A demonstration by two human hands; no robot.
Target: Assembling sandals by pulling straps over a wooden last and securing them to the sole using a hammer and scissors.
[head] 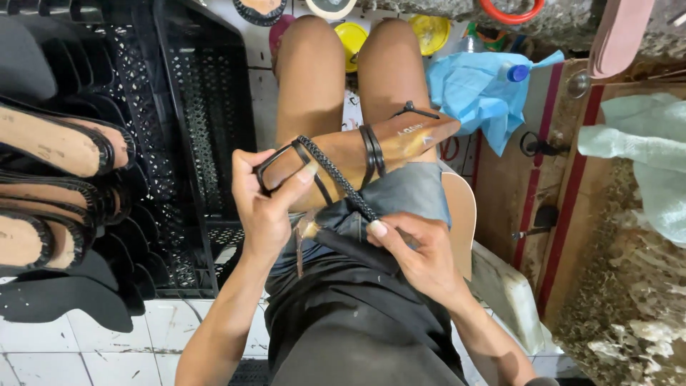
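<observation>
floor: white tiled floor (43,350), dirty, worker seated over it, bare knees up
left side: black perforated plastic crate (193,107); three tan-insole black-edged sandal soles (50,143) stacked beside it
right side: wooden board (514,186), crumpled blue plastic bag (479,86), one
sandal: one tan leather sandal with black straps (400,136), lying across lap
left hand (264,207): grip clamped on sandal's strap end
right hand (421,254): fingers pinched on one black braided strap (336,175)
</observation>
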